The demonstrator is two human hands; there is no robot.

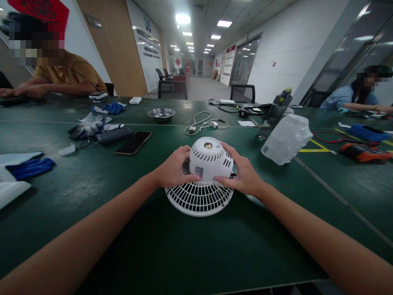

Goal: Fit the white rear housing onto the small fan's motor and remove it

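A white fan lies face down on the green table (190,254). Its round motor housing (209,157) points up and its grille (199,198) rests on the table. My left hand (173,168) is wrapped round the left side of the housing, thumb on its front. On the other side, my right hand (244,172) grips the housing the same way. Both hands are closed on the fan.
A second white fan cover (287,139) lies to the right. A black phone (133,143), a power bank (114,135), blue gloves (30,167), a steel bowl (161,114) and a white cable (204,123) lie beyond. Two other people sit at the far left and far right.
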